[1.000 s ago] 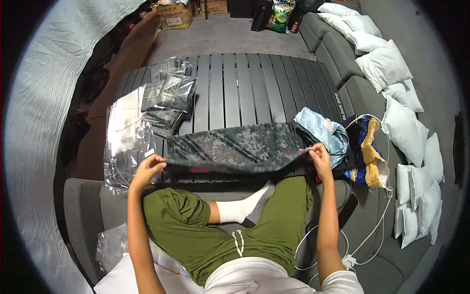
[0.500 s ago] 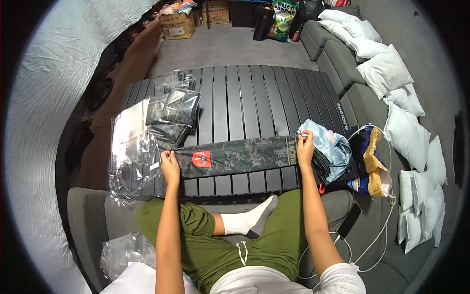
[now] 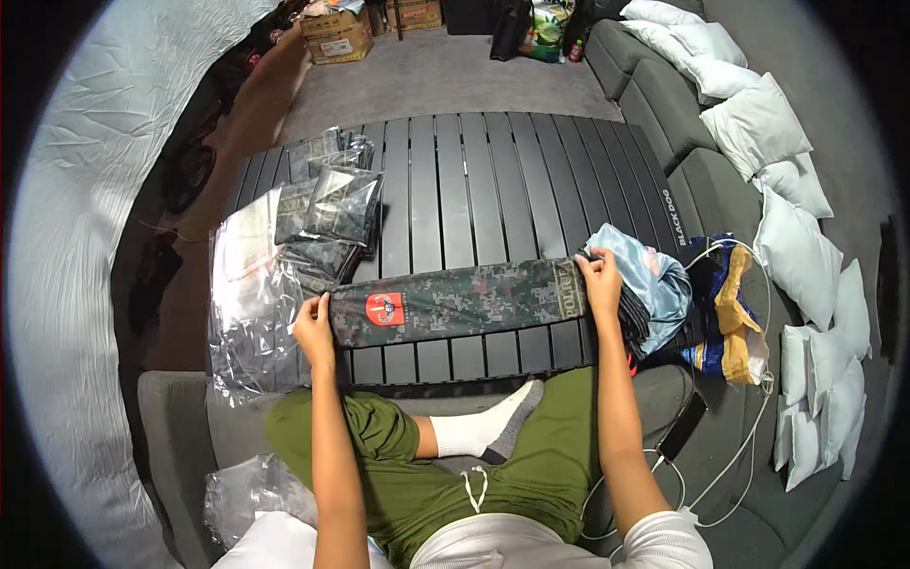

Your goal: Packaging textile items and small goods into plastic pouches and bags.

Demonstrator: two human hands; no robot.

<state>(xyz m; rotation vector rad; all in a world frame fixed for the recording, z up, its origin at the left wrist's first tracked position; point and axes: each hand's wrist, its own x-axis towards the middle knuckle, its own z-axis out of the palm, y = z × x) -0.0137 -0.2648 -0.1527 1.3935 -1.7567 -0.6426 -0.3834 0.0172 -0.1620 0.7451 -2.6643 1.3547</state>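
Two hands, the left hand (image 3: pixel 313 327) and right hand (image 3: pixel 601 283), were set apart, pinning opposite ends of a folded camouflage garment (image 3: pixel 455 302) flat on the slatted black table (image 3: pixel 474 190).

Camouflage garment (image 3: pixel 455 302) now seemingly flatter, folded narrower.

A dark slatted worktop (image 3: pixel 493 180) stretches beyond the fingers, grey carpet (image 3: pixel 445 81) past it. A grey sofa (image 3: pixel 682 142) lined with white pillows (image 3: pixel 758 133) curves to their right; cardboard boxes (image 3: pixel 341 33) stand far off.
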